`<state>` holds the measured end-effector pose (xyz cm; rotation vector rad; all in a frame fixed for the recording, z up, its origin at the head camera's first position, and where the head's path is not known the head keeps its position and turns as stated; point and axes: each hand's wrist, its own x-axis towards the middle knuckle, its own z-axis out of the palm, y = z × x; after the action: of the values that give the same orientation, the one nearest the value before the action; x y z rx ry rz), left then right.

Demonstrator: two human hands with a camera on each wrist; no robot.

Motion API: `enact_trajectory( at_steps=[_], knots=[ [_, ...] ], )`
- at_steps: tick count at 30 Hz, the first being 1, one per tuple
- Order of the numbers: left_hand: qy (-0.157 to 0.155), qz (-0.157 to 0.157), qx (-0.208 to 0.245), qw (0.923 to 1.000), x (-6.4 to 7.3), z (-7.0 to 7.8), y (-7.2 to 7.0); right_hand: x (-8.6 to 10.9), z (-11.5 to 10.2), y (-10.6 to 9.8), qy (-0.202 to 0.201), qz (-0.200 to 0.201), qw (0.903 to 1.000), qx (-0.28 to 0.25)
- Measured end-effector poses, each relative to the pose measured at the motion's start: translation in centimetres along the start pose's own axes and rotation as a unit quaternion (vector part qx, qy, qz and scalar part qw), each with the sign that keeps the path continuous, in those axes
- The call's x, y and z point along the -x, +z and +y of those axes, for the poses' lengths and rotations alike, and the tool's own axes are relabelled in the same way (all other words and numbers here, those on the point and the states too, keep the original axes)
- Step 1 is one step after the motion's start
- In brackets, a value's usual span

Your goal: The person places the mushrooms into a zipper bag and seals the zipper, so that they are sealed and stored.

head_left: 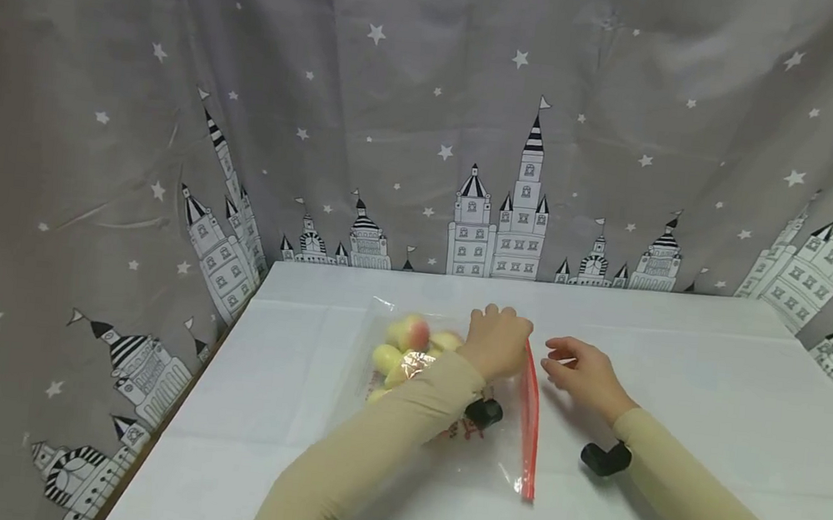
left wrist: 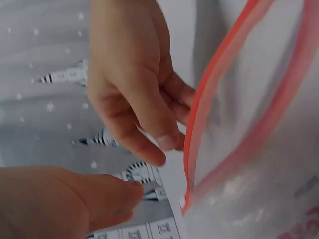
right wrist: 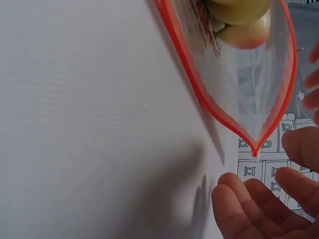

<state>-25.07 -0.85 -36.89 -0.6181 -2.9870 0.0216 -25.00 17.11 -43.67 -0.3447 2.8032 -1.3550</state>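
A clear zip bag (head_left: 488,459) with a red zip edge (head_left: 531,438) lies on the white table, its mouth facing right. In the right wrist view, the two red zip strips (right wrist: 194,82) stand apart and meet at a corner. Inside are several yellow fruits (head_left: 386,359), one with a red blush (head_left: 415,332). My left hand (head_left: 497,339) is over the bag's far corner by the zip, fingers loosely bent. Just right of the mouth, my right hand (head_left: 586,378) hovers with relaxed fingers, holding nothing. The left forearm hides part of the bag.
A grey curtain (head_left: 399,124) printed with castles and stars hangs behind the table (head_left: 713,389) and along its left side. Dark wrist cameras sit under both wrists, the left one (head_left: 484,413) over the bag.
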Motion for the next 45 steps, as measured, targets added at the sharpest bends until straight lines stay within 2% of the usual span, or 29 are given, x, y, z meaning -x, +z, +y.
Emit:
enact_trajectory(
  at_steps=[3,6,11,15,23,29,33,38,45],
  knots=[
    [-0.018,-0.023,0.005,0.9996,-1.9,-0.4,-0.1,-0.9,-0.1,0.2,0.008,0.0,0.9999,0.008],
    [-0.026,-0.034,0.013,0.999,-3.1,-0.7,0.0,-1.6,-0.1,0.4,0.01,0.002,0.9997,0.022],
    [-0.032,-0.046,0.021,0.9982,-4.1,-0.8,0.2,-2.6,0.0,0.6,0.002,0.009,0.9989,0.046],
    [-0.036,-0.047,0.019,0.9981,-4.7,-0.5,1.0,-3.4,0.2,0.6,-0.002,0.01,0.998,0.063],
    [-0.052,-0.044,0.03,0.9972,-5.3,-0.3,2.8,-4.8,-0.6,1.1,-0.02,0.012,0.9958,0.088],
    [-0.059,-0.042,0.044,0.9963,-5.0,-0.3,3.4,-5.3,-0.9,1.3,-0.034,0.015,0.9927,0.115],
    [-0.057,-0.043,0.05,0.9962,-5.2,-0.4,4.0,-5.6,-0.7,1.4,-0.031,0.013,0.9916,0.125],
    [-0.06,-0.056,0.054,0.9952,-6.1,-0.7,5.5,-5.9,-0.3,1.7,-0.029,0.014,0.9917,0.124],
    [-0.059,-0.053,0.056,0.9953,-5.7,-0.8,5.9,-6.0,-0.3,2.0,-0.022,0.012,0.9919,0.124]
  ],
)
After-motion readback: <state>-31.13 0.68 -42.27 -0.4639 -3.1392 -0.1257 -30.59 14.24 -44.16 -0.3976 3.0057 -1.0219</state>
